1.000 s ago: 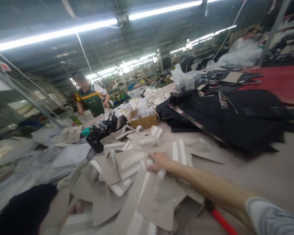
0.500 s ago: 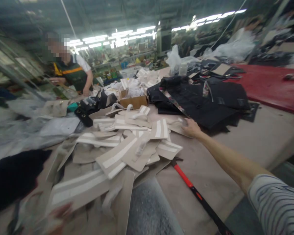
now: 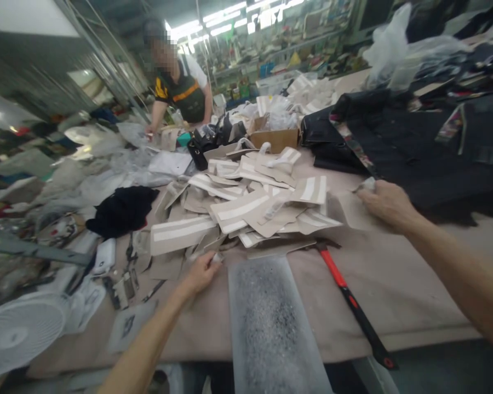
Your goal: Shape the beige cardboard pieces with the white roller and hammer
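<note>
My left hand [image 3: 202, 272] is closed on a small whitish bit too blurred to name, at the near edge of a heap of beige pieces with white strips [image 3: 238, 210]. At the right of the heap, my right hand [image 3: 388, 203] pinches a small pale, clear-looking thing [image 3: 367, 185], beside a beige piece and the stack of black fabric pieces [image 3: 427, 148]. A hammer [image 3: 353, 303] with a red and black handle lies right of a grey speckled slab [image 3: 273, 323].
A person [image 3: 184, 82] stands across the table. Behind the heap are a cardboard box [image 3: 275, 140] and a black bag [image 3: 207, 145]. Dark cloth [image 3: 123, 210], a white phone-like object [image 3: 105, 255] and a white fan [image 3: 22, 331] are at the left.
The view has swung left and down. My left hand, blurred at the lower left before, now shows clearly near the slab. My right hand remains by the black pieces.
</note>
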`<state>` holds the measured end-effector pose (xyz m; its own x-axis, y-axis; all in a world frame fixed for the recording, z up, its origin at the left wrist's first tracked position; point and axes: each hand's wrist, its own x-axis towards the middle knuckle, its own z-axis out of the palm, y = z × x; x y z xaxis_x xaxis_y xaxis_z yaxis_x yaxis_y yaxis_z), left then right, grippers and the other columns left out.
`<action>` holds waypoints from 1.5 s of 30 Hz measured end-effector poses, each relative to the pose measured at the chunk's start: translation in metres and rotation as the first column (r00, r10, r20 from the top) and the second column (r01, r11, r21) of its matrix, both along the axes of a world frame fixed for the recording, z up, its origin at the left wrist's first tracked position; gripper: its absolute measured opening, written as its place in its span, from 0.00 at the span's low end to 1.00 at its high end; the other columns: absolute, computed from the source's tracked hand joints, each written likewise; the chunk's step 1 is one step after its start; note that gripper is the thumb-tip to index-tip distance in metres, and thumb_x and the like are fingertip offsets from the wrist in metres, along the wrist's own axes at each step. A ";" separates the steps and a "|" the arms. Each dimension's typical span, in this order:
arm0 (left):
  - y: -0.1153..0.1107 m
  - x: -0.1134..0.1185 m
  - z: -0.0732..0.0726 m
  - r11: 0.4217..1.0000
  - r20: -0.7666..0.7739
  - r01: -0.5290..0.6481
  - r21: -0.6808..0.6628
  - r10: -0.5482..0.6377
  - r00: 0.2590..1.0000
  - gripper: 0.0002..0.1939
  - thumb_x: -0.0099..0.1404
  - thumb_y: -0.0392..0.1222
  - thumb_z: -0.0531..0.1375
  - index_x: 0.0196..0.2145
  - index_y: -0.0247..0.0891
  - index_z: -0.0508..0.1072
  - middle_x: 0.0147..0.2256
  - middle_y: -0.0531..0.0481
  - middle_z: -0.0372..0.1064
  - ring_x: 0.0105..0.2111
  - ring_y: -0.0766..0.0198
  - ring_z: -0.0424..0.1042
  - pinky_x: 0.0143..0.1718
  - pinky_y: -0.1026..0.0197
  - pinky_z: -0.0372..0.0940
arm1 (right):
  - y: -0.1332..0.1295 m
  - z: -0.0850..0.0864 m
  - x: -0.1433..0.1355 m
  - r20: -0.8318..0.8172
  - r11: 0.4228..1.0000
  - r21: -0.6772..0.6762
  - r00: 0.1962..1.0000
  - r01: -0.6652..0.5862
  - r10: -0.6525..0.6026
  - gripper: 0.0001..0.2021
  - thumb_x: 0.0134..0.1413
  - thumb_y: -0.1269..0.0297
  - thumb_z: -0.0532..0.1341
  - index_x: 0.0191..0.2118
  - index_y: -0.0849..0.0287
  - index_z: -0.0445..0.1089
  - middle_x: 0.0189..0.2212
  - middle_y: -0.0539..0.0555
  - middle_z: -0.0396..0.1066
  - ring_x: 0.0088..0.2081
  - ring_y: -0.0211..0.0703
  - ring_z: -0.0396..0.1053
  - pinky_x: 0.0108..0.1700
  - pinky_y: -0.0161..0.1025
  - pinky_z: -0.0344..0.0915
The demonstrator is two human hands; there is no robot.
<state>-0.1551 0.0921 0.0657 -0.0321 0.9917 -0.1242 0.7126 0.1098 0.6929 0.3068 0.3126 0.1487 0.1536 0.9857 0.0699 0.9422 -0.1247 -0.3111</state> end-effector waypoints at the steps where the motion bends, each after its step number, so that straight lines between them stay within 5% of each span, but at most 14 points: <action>1: 0.000 -0.005 0.002 1.000 -0.021 -0.017 -0.004 0.017 1.000 0.12 0.60 0.49 0.56 0.34 0.40 0.75 0.33 0.47 0.76 0.37 0.55 0.72 0.42 0.56 0.67 | -0.015 0.011 -0.001 0.015 0.999 0.025 0.999 0.028 -0.028 0.19 0.66 0.59 0.57 0.44 0.75 0.73 0.40 0.77 0.74 0.42 0.55 0.73 0.37 0.43 0.54; 4: -0.010 0.002 0.003 0.999 -0.008 -0.028 0.026 0.029 1.000 0.14 0.59 0.51 0.56 0.33 0.39 0.75 0.33 0.46 0.75 0.36 0.55 0.72 0.41 0.57 0.66 | -0.078 0.040 -0.012 -0.011 0.986 0.150 0.997 0.077 -0.076 0.15 0.64 0.57 0.57 0.46 0.65 0.69 0.38 0.68 0.74 0.39 0.53 0.72 0.37 0.42 0.56; 8: -0.035 0.026 0.002 0.994 0.121 -0.096 0.055 0.089 0.989 0.15 0.60 0.52 0.57 0.36 0.39 0.76 0.35 0.47 0.77 0.39 0.54 0.73 0.43 0.58 0.67 | -0.181 0.039 -0.054 -0.231 0.958 0.244 0.950 -0.151 0.209 0.13 0.58 0.50 0.56 0.37 0.54 0.64 0.25 0.55 0.67 0.26 0.47 0.65 0.30 0.41 0.60; 10: -0.048 0.034 0.003 0.980 0.192 -0.176 0.091 0.156 0.969 0.17 0.60 0.52 0.59 0.39 0.38 0.77 0.38 0.46 0.78 0.41 0.54 0.74 0.44 0.59 0.67 | -0.226 0.016 -0.083 -0.361 0.915 0.175 0.841 -0.363 0.403 0.17 0.61 0.49 0.52 0.44 0.56 0.66 0.27 0.57 0.70 0.28 0.49 0.68 0.32 0.43 0.65; 13: -0.064 0.045 0.007 0.934 0.336 -0.320 0.158 0.253 0.907 0.21 0.58 0.52 0.64 0.45 0.35 0.78 0.42 0.46 0.79 0.44 0.54 0.75 0.47 0.58 0.67 | -0.278 -0.034 -0.127 -0.461 0.832 0.114 0.713 -0.544 0.529 0.24 0.65 0.56 0.49 0.62 0.60 0.59 0.41 0.62 0.76 0.37 0.52 0.75 0.39 0.46 0.69; 18: -0.075 0.071 0.006 0.888 0.567 -0.435 0.147 0.284 0.773 0.19 0.57 0.50 0.68 0.43 0.35 0.80 0.40 0.46 0.80 0.41 0.56 0.77 0.45 0.59 0.69 | -0.326 -0.106 -0.174 -0.406 0.788 0.092 0.700 -0.608 0.588 0.26 0.68 0.65 0.48 0.68 0.65 0.52 0.38 0.61 0.77 0.38 0.51 0.76 0.40 0.46 0.71; 23: -0.062 0.099 -0.011 0.878 0.712 -0.458 0.140 0.232 0.663 0.17 0.56 0.46 0.69 0.42 0.36 0.78 0.40 0.46 0.81 0.41 0.57 0.78 0.46 0.59 0.69 | -0.337 -0.124 -0.187 -0.316 0.794 0.022 0.750 -0.607 0.582 0.26 0.68 0.65 0.49 0.68 0.66 0.54 0.35 0.60 0.77 0.36 0.52 0.76 0.39 0.46 0.71; 28: -0.047 0.117 -0.033 0.911 0.772 -0.396 0.116 0.168 0.612 0.15 0.56 0.47 0.68 0.39 0.36 0.78 0.37 0.46 0.80 0.36 0.60 0.77 0.40 0.61 0.69 | -0.334 -0.111 -0.188 -0.334 0.784 -0.039 0.748 -0.619 0.574 0.26 0.64 0.65 0.55 0.66 0.63 0.57 0.44 0.62 0.76 0.43 0.54 0.76 0.43 0.47 0.72; 31: -0.047 0.118 -0.046 0.920 0.759 -0.377 0.111 0.166 0.630 0.13 0.58 0.47 0.67 0.38 0.36 0.77 0.35 0.47 0.79 0.33 0.62 0.76 0.38 0.63 0.69 | -0.326 -0.102 -0.180 -0.411 0.769 0.039 0.691 -0.638 0.595 0.26 0.63 0.60 0.58 0.64 0.62 0.59 0.52 0.63 0.72 0.50 0.54 0.73 0.49 0.48 0.70; 34: -0.050 0.115 -0.053 0.918 0.727 -0.372 0.137 0.162 0.667 0.12 0.60 0.46 0.65 0.39 0.36 0.77 0.34 0.48 0.79 0.33 0.63 0.74 0.37 0.64 0.67 | -0.305 -0.097 -0.156 -0.400 0.796 0.157 0.699 -0.585 0.593 0.22 0.65 0.56 0.56 0.60 0.60 0.62 0.49 0.62 0.73 0.48 0.51 0.72 0.49 0.47 0.69; 37: -0.052 0.112 -0.055 0.923 0.686 -0.349 0.164 0.147 0.713 0.11 0.62 0.46 0.64 0.39 0.37 0.77 0.35 0.48 0.78 0.34 0.63 0.74 0.39 0.63 0.67 | -0.274 -0.098 -0.118 -0.181 0.884 0.164 0.868 -0.437 0.462 0.18 0.66 0.57 0.55 0.55 0.62 0.66 0.46 0.65 0.72 0.47 0.55 0.70 0.49 0.49 0.67; 41: -0.051 0.112 -0.053 0.928 0.637 -0.320 0.192 0.130 0.760 0.10 0.63 0.44 0.63 0.39 0.37 0.77 0.37 0.48 0.78 0.36 0.62 0.74 0.41 0.63 0.66 | -0.242 -0.107 -0.069 0.171 0.959 -0.061 0.944 -0.276 0.282 0.17 0.63 0.59 0.59 0.52 0.66 0.67 0.45 0.67 0.69 0.45 0.56 0.68 0.45 0.46 0.64; 45: -0.050 0.112 -0.051 0.934 0.633 -0.306 0.184 0.126 0.764 0.10 0.63 0.45 0.63 0.39 0.37 0.77 0.38 0.47 0.79 0.38 0.60 0.76 0.42 0.62 0.67 | -0.226 -0.116 -0.047 0.193 0.961 -0.202 0.954 -0.189 0.228 0.17 0.65 0.58 0.57 0.52 0.65 0.65 0.43 0.65 0.68 0.42 0.53 0.68 0.40 0.42 0.61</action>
